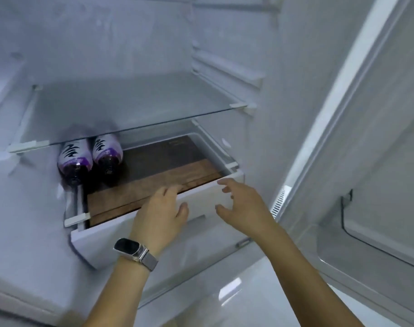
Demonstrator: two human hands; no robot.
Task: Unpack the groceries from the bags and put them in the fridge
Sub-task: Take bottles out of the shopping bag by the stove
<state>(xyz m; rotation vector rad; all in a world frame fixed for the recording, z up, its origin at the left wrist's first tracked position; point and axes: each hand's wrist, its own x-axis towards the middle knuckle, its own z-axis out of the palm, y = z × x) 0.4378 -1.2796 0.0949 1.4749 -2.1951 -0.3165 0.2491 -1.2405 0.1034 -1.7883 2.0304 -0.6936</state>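
The fridge stands open in front of me. Two purple bottles (75, 159) (107, 153) lie side by side at the left on the glass cover (154, 185) over the white drawer (201, 204). My left hand (160, 213), with a watch on the wrist, rests on the drawer's front top edge, its fingertips over the rim. My right hand (241, 206) hovers just in front of the drawer's right part with fingers spread and holds nothing. No bags are in view.
A glass shelf (135, 109) spans the fridge above the bottles. The open door (378, 161) with a door bin (371, 237) stands at the right. Glossy white floor (248, 291) shows below the fridge.
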